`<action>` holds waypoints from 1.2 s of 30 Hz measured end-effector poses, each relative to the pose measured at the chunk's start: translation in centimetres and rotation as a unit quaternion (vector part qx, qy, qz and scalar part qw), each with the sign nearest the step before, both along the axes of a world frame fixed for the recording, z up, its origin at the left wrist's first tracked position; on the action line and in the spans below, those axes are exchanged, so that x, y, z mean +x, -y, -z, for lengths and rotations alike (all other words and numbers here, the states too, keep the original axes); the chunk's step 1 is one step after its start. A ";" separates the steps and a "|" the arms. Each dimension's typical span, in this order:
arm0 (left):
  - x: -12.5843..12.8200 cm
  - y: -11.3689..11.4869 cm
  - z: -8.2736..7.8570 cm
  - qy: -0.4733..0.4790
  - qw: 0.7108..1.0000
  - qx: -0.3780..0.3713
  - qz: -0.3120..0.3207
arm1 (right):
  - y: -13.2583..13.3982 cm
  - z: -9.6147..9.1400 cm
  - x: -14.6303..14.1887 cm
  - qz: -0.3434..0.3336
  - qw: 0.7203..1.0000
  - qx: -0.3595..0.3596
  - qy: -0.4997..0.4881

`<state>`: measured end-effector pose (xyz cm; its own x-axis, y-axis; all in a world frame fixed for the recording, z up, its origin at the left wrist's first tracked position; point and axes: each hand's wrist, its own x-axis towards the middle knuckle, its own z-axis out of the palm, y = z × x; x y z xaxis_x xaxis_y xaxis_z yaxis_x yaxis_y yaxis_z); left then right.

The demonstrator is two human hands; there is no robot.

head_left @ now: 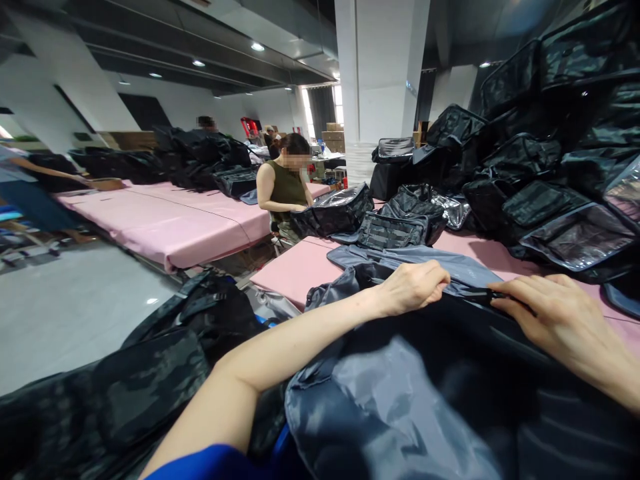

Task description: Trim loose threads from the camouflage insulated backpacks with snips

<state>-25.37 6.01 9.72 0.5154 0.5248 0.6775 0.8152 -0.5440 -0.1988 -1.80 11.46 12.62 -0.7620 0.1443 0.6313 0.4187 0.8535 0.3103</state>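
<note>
A large dark bag with a grey-blue lining (395,400) lies in front of me, its mouth turned up. My left hand (413,285) is closed in a pinch on the far edge of the bag's opening. My right hand (555,317) lies on the same edge a little to the right, its fingertips pressed on a black zipper strip (483,295). More grey fabric (400,257) spreads on the pink table (295,267) beyond my hands.
Black bags (530,167) are stacked high at the right and back. A person in a green top (285,190) sits across at a pink table. Another person (30,193) leans over a table at far left. More black bags (125,393) lie low at my left.
</note>
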 end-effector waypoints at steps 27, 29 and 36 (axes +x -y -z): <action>-4.3 -0.3 -4.3 0.193 0.909 -0.343 -0.136 | 0.0 -1.1 -0.6 -0.034 0.999 -0.029 -0.014; -4.3 -0.3 -4.8 0.199 0.898 -0.369 -0.132 | 0.2 -1.8 -1.5 -0.013 1.000 0.012 -0.015; -4.3 -0.1 -4.8 0.211 0.892 -0.380 -0.124 | 0.7 -2.5 -3.9 0.023 0.979 0.191 0.064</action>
<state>-29.67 6.09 14.53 0.1017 0.9779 0.1828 0.8441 -0.1820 0.5043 -5.65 10.81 15.16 -0.8370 -0.0469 0.5451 0.3911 0.6455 0.6560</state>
